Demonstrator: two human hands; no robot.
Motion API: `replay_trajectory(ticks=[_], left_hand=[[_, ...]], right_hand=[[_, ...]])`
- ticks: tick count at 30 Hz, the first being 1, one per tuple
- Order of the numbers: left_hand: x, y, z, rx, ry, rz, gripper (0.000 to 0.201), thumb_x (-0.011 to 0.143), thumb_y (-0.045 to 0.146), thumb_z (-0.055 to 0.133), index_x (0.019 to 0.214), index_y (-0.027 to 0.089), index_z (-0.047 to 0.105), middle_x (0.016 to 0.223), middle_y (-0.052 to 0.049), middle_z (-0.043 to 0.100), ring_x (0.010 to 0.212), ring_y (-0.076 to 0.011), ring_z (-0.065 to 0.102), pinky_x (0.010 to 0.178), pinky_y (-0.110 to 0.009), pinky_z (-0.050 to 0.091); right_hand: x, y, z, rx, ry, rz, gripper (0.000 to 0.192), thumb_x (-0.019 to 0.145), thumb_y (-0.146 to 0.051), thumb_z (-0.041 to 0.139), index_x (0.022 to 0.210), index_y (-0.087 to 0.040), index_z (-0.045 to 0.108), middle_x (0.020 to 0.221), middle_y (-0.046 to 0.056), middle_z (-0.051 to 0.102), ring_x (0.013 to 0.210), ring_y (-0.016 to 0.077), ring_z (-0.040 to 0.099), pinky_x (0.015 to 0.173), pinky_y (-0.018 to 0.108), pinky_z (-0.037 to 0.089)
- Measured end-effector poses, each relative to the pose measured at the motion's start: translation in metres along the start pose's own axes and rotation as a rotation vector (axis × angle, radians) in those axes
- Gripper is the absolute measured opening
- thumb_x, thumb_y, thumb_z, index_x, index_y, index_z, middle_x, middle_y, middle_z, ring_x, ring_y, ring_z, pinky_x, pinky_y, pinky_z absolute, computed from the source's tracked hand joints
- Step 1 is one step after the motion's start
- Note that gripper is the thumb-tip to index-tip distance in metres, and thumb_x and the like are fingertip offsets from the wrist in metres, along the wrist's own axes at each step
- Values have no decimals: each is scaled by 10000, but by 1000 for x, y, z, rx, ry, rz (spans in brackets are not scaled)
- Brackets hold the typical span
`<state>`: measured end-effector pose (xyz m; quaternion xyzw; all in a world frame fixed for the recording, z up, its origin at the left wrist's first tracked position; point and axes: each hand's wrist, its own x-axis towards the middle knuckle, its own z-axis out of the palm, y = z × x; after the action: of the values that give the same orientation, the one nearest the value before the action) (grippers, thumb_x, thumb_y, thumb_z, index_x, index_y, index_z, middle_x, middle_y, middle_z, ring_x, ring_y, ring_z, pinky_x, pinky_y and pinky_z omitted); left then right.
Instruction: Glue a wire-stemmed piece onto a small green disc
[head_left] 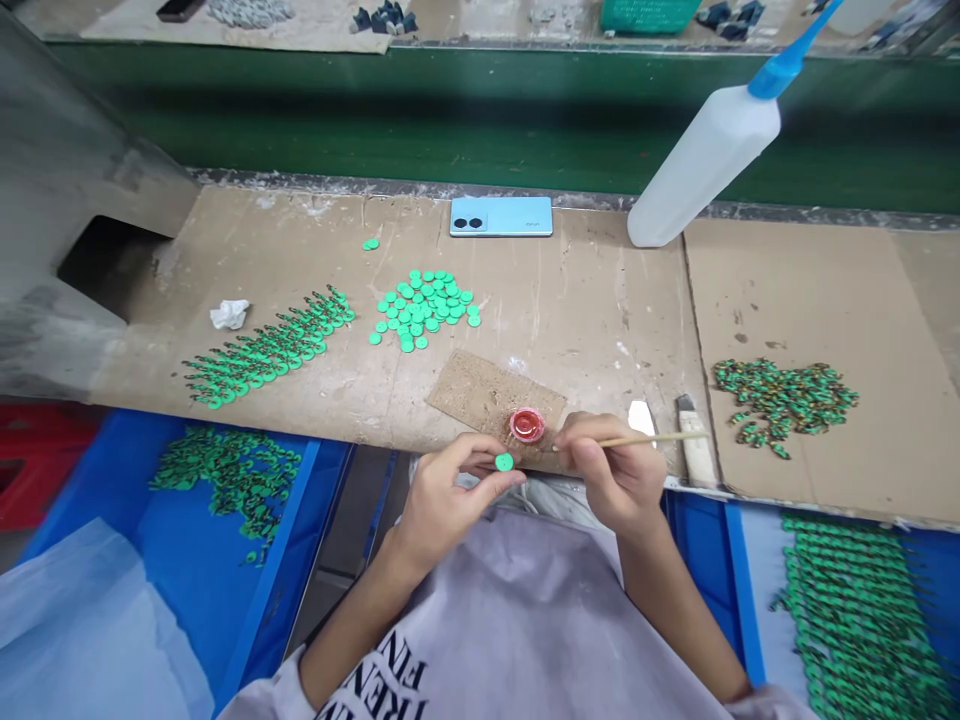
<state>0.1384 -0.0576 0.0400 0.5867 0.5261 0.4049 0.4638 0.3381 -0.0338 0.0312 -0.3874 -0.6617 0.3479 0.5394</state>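
Note:
Between the thumb and fingers of my left hand [457, 490] is a small round green disc [504, 462], its flat face turned up. My right hand [619, 465] pinches a thin wooden stick [656, 439], whose near end points left toward the disc without touching it. Just beyond both hands, a small pink cup of red liquid [527, 425] stands on a brown board [469, 390]. Farther off lies a loose pile of green discs [424, 308]. To its left, slanting rows of green discs with dark pieces attached [266, 350] overlap one another.
A light-blue phone [501, 217] lies at the back, near a tall white bottle with a blue nozzle [701, 165]. Small green-and-gold pieces [795, 400] are heaped on the right cardboard, beside a worn-handled blade [697, 445]. Blue trays [202, 530] hold more green pieces below the table.

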Motion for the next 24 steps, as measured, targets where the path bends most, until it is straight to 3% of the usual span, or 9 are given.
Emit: replay_trajectory(ticks=[7,17,24], left_hand=[[-1,7,3,-14,-5,71,225,854,368,848,906,205,703,812,-15,840,751,-203,836,694,-215,681],[2,9,3,51,6,150,212,880,380,819,885,199,709,742,5,814,653,-159,808,594,-167,639],[0,6,0,94,-10,132,170,916,358,776,916,199,717,794,-14,830,702,-179,825,589,-182,654]], right_hand=[[0,-10,2,76,-107,-211,169,1054,-230,516,1012,-202,677,714,34,663,590,176,607,537,303,502],[6,-15,4,85,-176,-212,170,1055,-207,491,994,-197,650,711,34,667,608,167,606,549,277,494],[8,-17,0,-17,-252,-243,162,1073,-233,506,1018,-220,658,719,25,686,593,166,611,555,281,499]])
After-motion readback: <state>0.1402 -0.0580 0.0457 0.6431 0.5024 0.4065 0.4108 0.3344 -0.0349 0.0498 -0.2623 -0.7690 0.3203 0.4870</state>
